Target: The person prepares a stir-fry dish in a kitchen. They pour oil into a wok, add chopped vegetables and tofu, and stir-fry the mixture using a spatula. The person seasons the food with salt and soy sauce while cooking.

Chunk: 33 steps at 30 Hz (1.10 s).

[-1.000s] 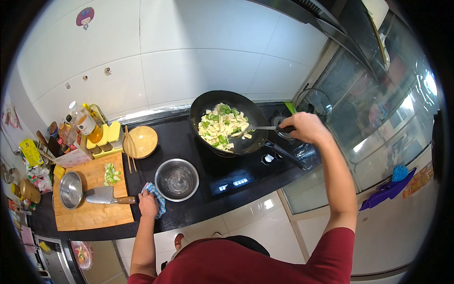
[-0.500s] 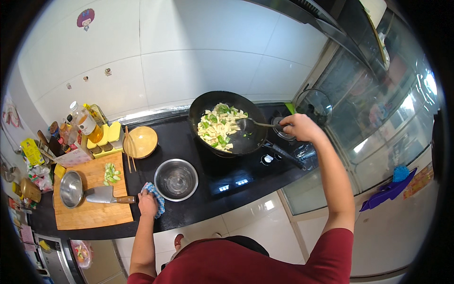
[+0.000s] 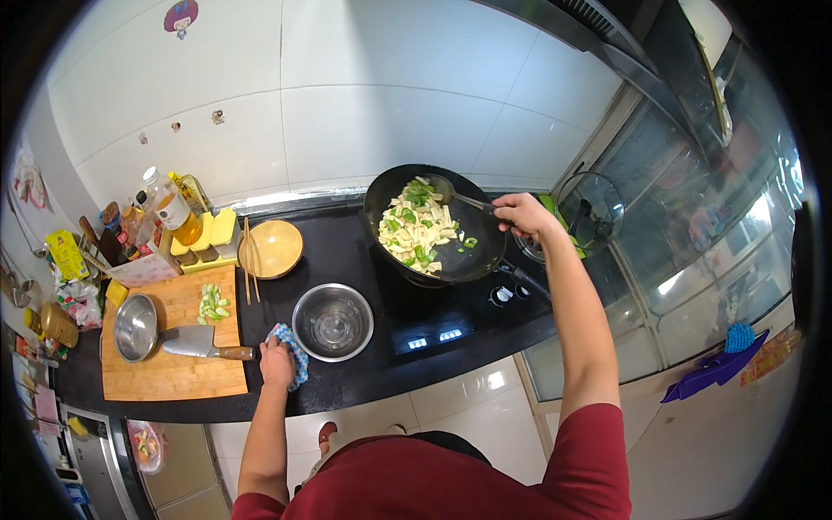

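Note:
My right hand [image 3: 523,215] is closed around the handle of a metal spatula [image 3: 471,201]. The spatula's head lies among green pepper pieces at the far side of a black wok [image 3: 479,260]. Pale chopped strips with green pepper [image 3: 413,227] fill mostly the wok's left half. Low on the left, my left hand [image 3: 276,363] is closed on a blue-and-white checked cloth [image 3: 298,354] on the black counter. Just left of those fingers is the wooden handle of a cleaver [image 3: 191,341]. An empty steel bowl [image 3: 367,331] stands to the cloth's right.
A cutting board [image 3: 173,381] holds a smaller steel bowl [image 3: 136,328], the cleaver and sliced green pieces [image 3: 212,303]. Chopsticks [image 3: 250,260] rest across a yellow bowl [image 3: 282,249]. Bottles [image 3: 178,212] and seasoning boxes stand back left. A glass lid [image 3: 598,208] leans at the right.
My right hand has moved the spatula's head from the wok's right side to its far side, among the food. My left hand stays on the cloth. The view has shifted slightly.

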### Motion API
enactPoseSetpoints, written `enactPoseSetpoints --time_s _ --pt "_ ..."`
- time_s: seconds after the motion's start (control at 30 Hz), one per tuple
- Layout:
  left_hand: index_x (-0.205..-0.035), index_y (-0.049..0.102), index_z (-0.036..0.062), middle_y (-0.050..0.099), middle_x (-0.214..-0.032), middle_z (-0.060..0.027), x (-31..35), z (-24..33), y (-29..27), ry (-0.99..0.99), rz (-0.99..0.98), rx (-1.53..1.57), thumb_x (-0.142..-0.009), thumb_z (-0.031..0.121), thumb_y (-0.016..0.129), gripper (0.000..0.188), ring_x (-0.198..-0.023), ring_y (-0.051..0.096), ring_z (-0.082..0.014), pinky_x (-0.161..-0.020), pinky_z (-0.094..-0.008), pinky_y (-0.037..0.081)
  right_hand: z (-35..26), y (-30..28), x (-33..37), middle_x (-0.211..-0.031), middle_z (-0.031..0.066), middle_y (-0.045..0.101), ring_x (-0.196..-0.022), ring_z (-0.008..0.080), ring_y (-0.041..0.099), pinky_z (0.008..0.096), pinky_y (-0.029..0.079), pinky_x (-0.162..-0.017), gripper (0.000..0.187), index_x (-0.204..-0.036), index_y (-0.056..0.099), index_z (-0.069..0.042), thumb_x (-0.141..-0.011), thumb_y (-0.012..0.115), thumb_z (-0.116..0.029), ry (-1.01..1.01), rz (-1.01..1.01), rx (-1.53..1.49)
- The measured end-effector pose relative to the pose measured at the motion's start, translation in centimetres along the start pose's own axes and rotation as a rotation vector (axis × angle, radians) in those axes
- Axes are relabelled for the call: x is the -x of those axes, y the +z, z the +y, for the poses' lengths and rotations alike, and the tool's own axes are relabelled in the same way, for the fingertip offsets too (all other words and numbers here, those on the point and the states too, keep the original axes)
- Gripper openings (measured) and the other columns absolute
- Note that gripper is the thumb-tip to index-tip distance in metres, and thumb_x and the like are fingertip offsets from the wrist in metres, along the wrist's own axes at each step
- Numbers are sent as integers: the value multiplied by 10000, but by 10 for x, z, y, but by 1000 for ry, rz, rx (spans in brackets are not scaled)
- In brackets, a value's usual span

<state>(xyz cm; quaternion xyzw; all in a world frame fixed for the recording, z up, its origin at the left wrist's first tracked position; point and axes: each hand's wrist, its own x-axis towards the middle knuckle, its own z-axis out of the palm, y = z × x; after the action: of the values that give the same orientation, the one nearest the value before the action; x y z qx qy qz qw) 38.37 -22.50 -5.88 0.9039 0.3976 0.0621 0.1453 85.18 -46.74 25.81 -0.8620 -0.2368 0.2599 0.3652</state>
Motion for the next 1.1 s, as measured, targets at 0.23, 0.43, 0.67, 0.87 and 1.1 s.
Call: enactPoseSetpoints --time_s 0.23,0.43,0.67,0.87,1.1 --pt "-944 723 13 570 -1222 -158 0 -2 -1 17 18 -7 -822 102 645 170 -1101 532 -384 -886 -446 533 -47 51 42 -1071 168 701 -1005 365 657 437 523 -895 383 -1185 691 -155 -806 666 -201 -513 49 785" --pt "-944 724 15 574 -1220 -152 -3 6 -5 6 2 -1 -821 118 650 176 -1107 531 -379 -881 -446 535 -63 32 129 -957 144 670 -936 340 661 450 530 -806 386 -1190 686 -204 -809 670 -145 -536 -6 1043" --pt "-960 723 15 574 -1228 -154 0 4 -7 -1 -5 4 -822 114 657 182 -1118 527 -383 -891 -451 531 -86 -16 197 -952 130 683 -920 328 660 430 528 -796 353 -1150 705 -164 -798 694 -146 -489 12 994" --pt "-970 718 14 570 -1225 -158 -1 2 -3 11 -5 16 -827 113 659 184 -1124 525 -396 -895 -457 529 -56 8 176 -986 145 717 -929 334 682 442 541 -816 319 -1135 714 -158 -822 655 -172 -437 -61 1007" --pt "-952 716 12 566 -1227 -160 -2 5 -7 20 7 -4 -817 105 662 173 -1118 528 -396 -889 -455 532 -18 33 123 -997 144 715 -958 335 682 453 545 -837 314 -1147 707 -195 -838 658 -228 -290 242 971"
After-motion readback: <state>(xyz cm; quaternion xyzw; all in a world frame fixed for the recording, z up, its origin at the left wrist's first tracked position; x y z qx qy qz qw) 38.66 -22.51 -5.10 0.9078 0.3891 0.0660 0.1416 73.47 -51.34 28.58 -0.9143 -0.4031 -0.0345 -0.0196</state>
